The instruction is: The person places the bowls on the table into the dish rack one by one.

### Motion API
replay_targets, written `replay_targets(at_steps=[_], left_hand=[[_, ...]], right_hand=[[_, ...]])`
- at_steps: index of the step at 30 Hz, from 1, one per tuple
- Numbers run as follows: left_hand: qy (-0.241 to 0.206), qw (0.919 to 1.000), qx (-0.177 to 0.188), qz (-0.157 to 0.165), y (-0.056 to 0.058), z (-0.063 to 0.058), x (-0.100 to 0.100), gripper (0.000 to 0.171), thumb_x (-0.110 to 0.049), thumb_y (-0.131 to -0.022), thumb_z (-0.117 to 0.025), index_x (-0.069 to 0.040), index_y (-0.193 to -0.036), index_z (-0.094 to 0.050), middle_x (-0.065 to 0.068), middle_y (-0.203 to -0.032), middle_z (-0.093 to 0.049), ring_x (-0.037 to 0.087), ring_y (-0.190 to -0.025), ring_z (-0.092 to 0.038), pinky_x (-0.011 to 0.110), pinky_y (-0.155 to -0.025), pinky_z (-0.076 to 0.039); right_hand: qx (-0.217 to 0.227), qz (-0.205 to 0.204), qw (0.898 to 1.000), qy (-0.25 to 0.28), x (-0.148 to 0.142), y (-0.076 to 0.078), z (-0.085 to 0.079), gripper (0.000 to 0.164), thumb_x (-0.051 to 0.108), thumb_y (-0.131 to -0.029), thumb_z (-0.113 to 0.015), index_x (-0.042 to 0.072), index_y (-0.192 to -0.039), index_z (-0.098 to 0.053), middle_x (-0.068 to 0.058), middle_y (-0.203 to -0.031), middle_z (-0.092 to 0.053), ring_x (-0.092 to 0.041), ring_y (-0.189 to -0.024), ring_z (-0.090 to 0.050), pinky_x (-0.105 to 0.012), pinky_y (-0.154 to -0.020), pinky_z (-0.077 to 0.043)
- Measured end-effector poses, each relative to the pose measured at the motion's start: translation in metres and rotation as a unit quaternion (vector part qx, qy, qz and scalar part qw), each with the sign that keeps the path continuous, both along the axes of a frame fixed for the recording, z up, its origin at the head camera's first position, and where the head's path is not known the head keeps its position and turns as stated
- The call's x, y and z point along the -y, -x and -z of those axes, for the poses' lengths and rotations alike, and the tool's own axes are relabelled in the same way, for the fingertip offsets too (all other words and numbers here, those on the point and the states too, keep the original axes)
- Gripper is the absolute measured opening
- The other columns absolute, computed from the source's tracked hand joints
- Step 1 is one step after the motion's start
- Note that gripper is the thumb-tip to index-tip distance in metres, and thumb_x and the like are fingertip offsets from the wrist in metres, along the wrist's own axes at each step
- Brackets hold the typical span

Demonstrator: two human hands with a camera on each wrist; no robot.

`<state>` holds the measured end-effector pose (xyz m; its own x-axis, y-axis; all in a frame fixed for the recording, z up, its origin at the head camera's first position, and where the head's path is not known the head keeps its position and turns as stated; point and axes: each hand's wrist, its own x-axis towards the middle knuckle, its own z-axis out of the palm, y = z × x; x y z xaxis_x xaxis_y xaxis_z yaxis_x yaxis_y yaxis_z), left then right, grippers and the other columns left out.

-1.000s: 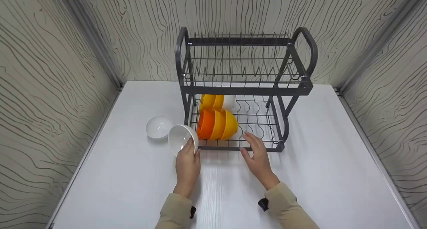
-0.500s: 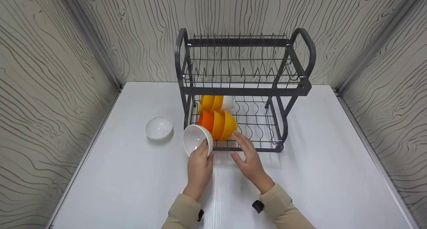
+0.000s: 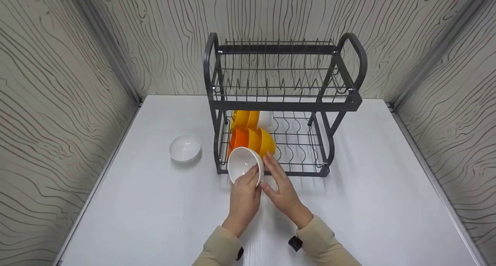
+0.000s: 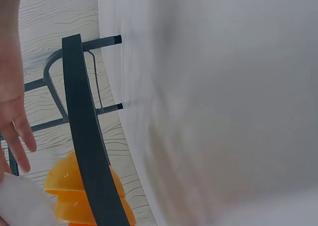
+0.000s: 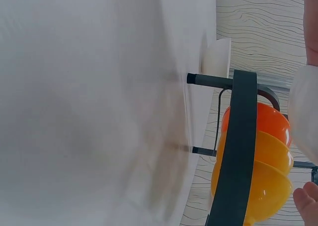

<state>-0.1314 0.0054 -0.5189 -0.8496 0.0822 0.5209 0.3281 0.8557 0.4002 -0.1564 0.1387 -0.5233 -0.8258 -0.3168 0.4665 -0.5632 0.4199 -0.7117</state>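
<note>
My left hand [image 3: 245, 200] grips the rim of a white bowl [image 3: 242, 163], fingers inside, tilted with its mouth to the left. The bowl is in front of the rack's lower tier. Close to its right side, my right hand [image 3: 285, 194] is held with fingers extended; I cannot tell whether it touches the bowl. Behind stand nested bowls, an orange one [image 3: 238, 136] and two yellow ones [image 3: 268, 141], on their sides in the front row. In the right wrist view the white bowl [image 5: 305, 112] hangs beside these bowls.
The two-tier dark dish rack [image 3: 285, 106] stands at the back of the white table [image 3: 147, 204]. In its lower back row are yellow bowls [image 3: 241, 119] and a white one [image 3: 265, 119]. Another white bowl [image 3: 185, 148] stands upright on the table to the left.
My left hand has carried the white bowl rightward, from beside the other white bowl to in front of the orange bowl. My right hand has shifted left towards it.
</note>
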Motion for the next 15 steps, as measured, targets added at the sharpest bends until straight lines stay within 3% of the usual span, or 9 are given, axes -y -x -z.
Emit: replay_targets(at_steps=[6, 15], left_hand=[[0.006, 0.9999, -0.005, 0.011, -0.001, 0.002, -0.006, 0.044, -0.013, -0.083, -0.067, -0.012, -0.126, -0.058, 0.001, -0.125, -0.062, 0.017, -0.111, -0.061, 0.037, -0.092, -0.051], [-0.009, 0.9994, 0.029, 0.017, -0.006, 0.005, -0.014, 0.046, -0.017, -0.085, -0.066, -0.012, -0.129, -0.055, 0.002, -0.123, -0.063, 0.018, -0.105, -0.063, 0.037, -0.09, -0.053]], right_hand=[[0.011, 0.001, 1.0, 0.01, 0.002, -0.002, -0.002, 0.069, 0.02, -0.086, -0.062, 0.017, -0.146, -0.028, -0.005, -0.153, -0.026, -0.007, -0.142, -0.02, -0.041, -0.11, -0.03], [0.037, 0.007, 0.999, 0.021, 0.004, -0.004, -0.002, 0.069, 0.02, -0.087, -0.062, 0.018, -0.146, -0.027, -0.002, -0.153, -0.027, 0.001, -0.14, -0.019, -0.043, -0.109, -0.03]])
